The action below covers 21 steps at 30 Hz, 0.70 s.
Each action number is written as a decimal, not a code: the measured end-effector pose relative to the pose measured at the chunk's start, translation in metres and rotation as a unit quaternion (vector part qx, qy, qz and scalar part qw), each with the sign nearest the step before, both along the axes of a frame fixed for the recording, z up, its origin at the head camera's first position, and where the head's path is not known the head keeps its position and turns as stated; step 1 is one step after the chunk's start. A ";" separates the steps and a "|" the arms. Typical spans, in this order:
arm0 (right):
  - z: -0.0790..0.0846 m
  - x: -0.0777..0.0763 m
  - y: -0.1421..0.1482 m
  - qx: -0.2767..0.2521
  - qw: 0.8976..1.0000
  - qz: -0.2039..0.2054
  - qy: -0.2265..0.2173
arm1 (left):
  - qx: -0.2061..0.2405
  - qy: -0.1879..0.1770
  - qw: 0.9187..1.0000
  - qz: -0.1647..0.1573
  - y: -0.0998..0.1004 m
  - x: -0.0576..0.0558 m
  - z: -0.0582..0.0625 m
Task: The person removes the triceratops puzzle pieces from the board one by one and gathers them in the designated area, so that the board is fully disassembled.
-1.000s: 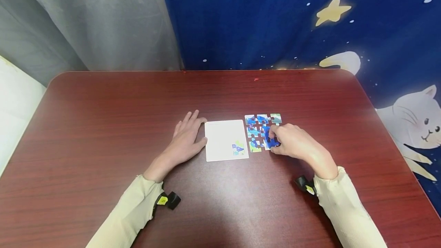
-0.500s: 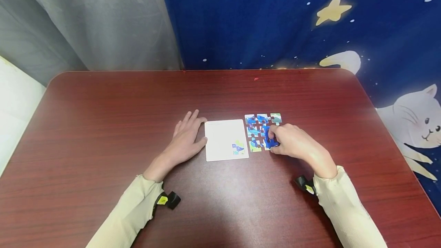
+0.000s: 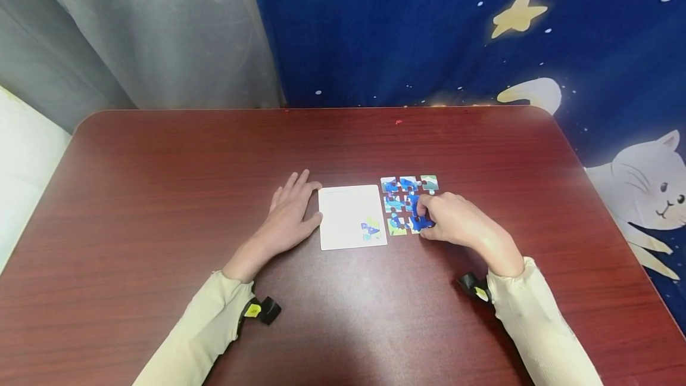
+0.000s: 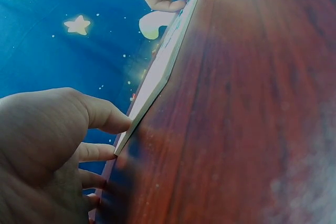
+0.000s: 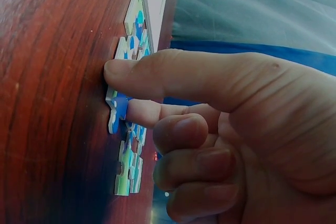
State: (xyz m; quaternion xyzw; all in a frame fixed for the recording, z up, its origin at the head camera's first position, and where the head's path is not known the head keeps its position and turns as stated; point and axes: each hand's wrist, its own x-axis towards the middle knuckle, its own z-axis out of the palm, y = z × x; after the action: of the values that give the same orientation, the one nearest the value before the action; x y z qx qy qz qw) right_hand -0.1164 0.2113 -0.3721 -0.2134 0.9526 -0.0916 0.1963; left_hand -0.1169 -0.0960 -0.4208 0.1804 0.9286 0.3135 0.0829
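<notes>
A square white puzzle board (image 3: pixel 347 210) lies flat, with one blue, purple and green piece pattern (image 3: pixel 370 230) near its lower right corner. My left hand (image 3: pixel 286 219) rests at the board's left edge, fingers mostly straight; in the left wrist view its thumb (image 4: pixel 107 115) touches that edge. To the board's right, jigsaw pieces (image 3: pixel 393 204) lie in loose rows with narrow gaps. My right hand (image 3: pixel 463 222) pinches a dark blue jigsaw piece (image 5: pixel 118 109) between thumb and index finger, its other fingers curled. That hand covers several pieces in the head view.
A reddish-brown wooden table (image 3: pixel 177 177) carries everything. Behind it hang a grey curtain (image 3: pixel 155 28) and a dark blue curtain (image 3: pixel 386 28) with a star and cat print. A tiny red scrap (image 3: pixel 398 122) lies near the table's back edge.
</notes>
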 end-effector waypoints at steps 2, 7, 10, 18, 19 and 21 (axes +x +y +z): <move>0.000 0.000 0.000 -0.001 1.000 0.002 0.000 | 0.001 0.001 1.000 0.000 0.000 0.000 0.000; 0.001 0.000 0.000 -0.005 1.000 -0.001 -0.008 | 0.001 0.001 1.000 -0.002 0.000 0.000 0.000; 0.002 0.000 0.000 -0.006 1.000 -0.003 -0.010 | -0.001 -0.001 1.000 -0.001 0.000 0.000 0.000; 0.002 0.000 0.000 -0.006 1.000 -0.005 -0.014 | -0.002 -0.002 1.000 -0.001 0.000 0.000 0.001; 0.002 0.000 0.000 -0.007 1.000 -0.004 -0.014 | -0.002 -0.002 1.000 -0.001 0.000 0.000 0.001; 0.002 0.000 0.000 -0.007 1.000 -0.005 -0.015 | -0.002 -0.003 1.000 -0.001 0.000 0.000 0.001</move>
State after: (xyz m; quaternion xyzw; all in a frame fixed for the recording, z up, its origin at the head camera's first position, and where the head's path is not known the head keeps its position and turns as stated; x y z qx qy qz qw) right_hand -0.1160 0.2115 -0.3700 -0.2087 0.9500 -0.1021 0.2088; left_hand -0.1168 -0.0961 -0.4196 0.1802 0.9288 0.3123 0.0859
